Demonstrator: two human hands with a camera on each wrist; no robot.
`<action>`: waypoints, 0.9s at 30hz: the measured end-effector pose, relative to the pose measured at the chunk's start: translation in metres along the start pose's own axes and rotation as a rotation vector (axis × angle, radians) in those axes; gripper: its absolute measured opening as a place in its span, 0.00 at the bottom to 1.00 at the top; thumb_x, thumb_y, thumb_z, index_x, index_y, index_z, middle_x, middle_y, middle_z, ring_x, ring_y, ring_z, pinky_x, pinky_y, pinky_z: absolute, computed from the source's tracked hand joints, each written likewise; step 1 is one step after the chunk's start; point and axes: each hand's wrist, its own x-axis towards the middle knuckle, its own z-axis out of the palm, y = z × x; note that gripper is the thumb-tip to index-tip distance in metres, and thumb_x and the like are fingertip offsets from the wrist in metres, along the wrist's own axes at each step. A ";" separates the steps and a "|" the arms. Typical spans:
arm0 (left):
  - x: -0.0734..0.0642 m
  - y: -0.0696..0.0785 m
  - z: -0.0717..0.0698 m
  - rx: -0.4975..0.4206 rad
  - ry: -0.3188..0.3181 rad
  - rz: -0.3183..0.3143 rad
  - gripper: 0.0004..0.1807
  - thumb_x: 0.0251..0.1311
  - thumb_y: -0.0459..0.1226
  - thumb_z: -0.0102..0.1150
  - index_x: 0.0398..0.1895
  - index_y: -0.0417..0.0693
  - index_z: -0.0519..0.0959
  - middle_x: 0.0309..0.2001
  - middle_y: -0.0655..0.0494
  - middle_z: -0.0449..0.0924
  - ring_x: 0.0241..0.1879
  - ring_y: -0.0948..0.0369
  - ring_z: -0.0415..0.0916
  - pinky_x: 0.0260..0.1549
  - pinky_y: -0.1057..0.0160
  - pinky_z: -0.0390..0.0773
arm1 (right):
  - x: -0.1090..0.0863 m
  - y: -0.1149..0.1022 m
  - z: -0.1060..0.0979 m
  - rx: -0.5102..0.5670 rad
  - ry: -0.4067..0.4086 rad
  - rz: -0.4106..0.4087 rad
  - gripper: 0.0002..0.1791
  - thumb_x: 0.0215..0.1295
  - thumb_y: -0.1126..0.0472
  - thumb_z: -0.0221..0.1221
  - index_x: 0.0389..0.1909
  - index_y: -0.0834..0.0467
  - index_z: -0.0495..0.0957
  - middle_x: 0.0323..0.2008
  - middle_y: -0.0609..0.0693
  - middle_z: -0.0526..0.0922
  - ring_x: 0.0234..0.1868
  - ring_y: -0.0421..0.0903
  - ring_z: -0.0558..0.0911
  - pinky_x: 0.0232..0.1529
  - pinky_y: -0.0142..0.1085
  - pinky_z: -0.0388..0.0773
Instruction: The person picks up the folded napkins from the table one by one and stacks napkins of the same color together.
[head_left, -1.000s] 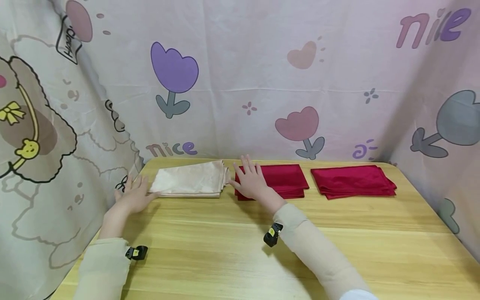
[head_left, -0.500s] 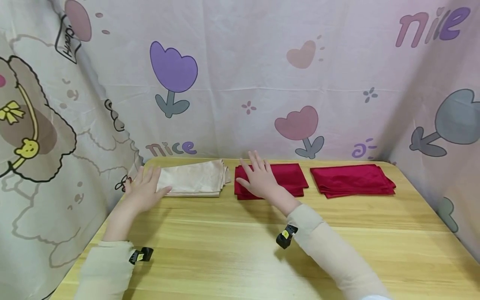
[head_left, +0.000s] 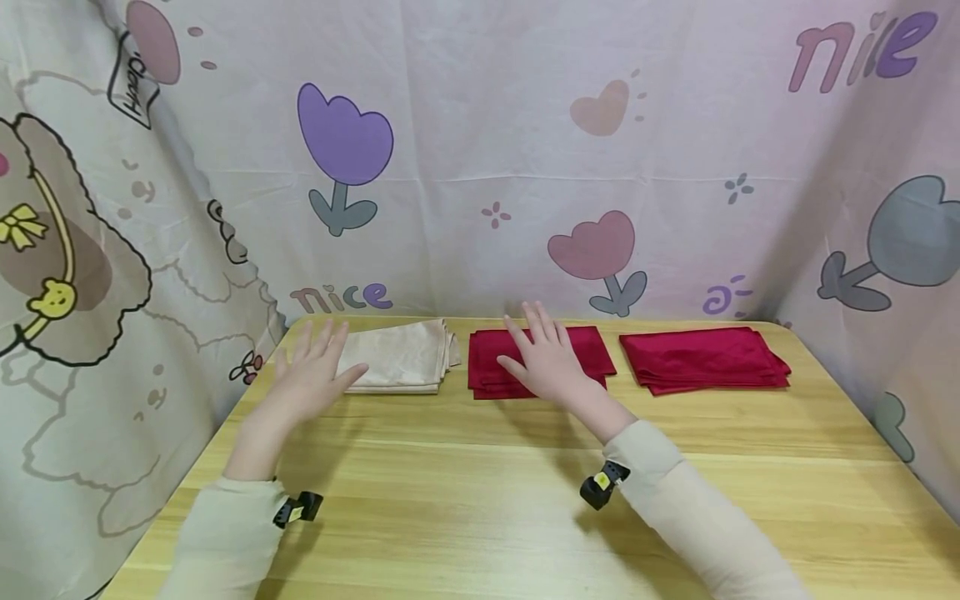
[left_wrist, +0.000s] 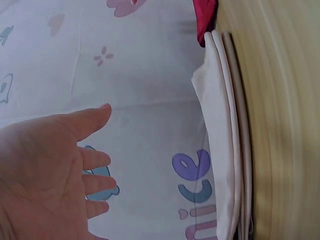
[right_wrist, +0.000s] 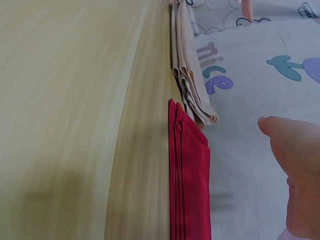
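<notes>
My left hand hovers with spread fingers over the left end of a folded cream cloth, hiding that end in the head view. In the left wrist view a gap shows between the hand and the layered cream cloth. Above the middle folded red cloth is my right hand, fingers apart and holding nothing. The right wrist view has that hand raised clear of the red cloth. A second folded red cloth lies to the right, touched by neither hand.
The three cloths lie in a row along the back of a wooden table. A printed curtain hangs right behind the table's far edge and along both sides. A small black camera sits on each wrist.
Both hands have moved to the right and lifted: the left from beside the cream cloth to over its end, the right from the red cloth's left edge to its middle. The cloths stay put.
</notes>
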 end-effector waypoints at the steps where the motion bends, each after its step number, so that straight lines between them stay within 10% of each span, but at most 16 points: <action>1: 0.000 0.003 -0.001 -0.003 0.000 0.004 0.48 0.67 0.67 0.32 0.79 0.49 0.35 0.78 0.42 0.27 0.75 0.39 0.16 0.62 0.24 0.23 | -0.001 0.002 -0.001 0.006 -0.001 0.004 0.40 0.71 0.38 0.48 0.78 0.48 0.49 0.79 0.58 0.41 0.79 0.57 0.37 0.76 0.57 0.38; 27: 0.051 0.074 0.016 -0.167 0.045 0.139 0.41 0.71 0.58 0.42 0.79 0.55 0.41 0.79 0.44 0.34 0.78 0.42 0.26 0.67 0.27 0.30 | -0.031 0.053 -0.013 0.159 0.052 0.137 0.39 0.71 0.40 0.49 0.77 0.51 0.51 0.78 0.62 0.42 0.78 0.62 0.36 0.72 0.66 0.41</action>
